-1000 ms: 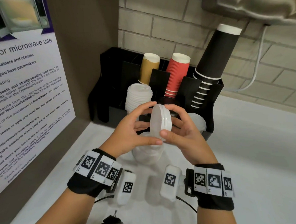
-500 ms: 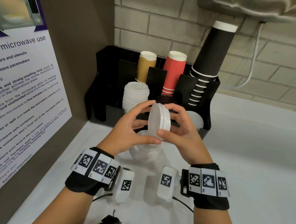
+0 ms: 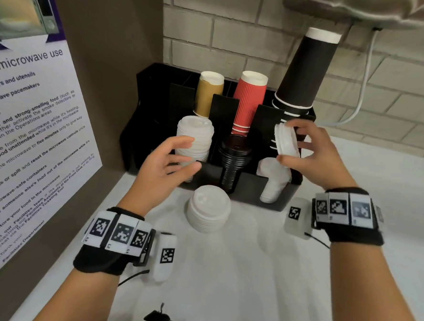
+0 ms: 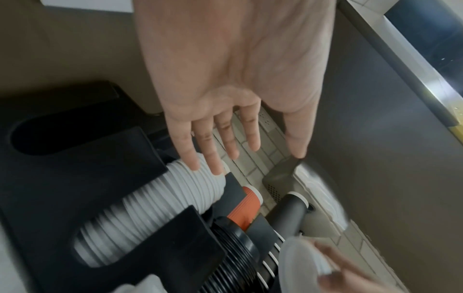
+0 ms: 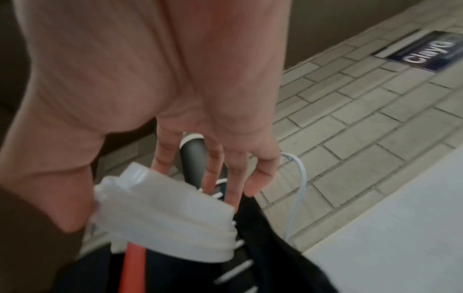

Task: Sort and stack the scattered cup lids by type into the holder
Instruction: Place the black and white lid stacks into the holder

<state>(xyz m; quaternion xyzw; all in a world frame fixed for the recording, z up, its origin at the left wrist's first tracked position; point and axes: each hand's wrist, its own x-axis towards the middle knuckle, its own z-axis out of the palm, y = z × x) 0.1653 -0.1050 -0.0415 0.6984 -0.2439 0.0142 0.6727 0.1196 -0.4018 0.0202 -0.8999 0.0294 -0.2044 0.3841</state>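
Hands parted; right hand carries lids above holder.

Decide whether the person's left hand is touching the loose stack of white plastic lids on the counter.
Apart. The head view shows the left hand raised, with bare white counter between it and the loose stack of white plastic lids.

Head view looks down from above; wrist views close along palms; all share the holder

white lids, black holder
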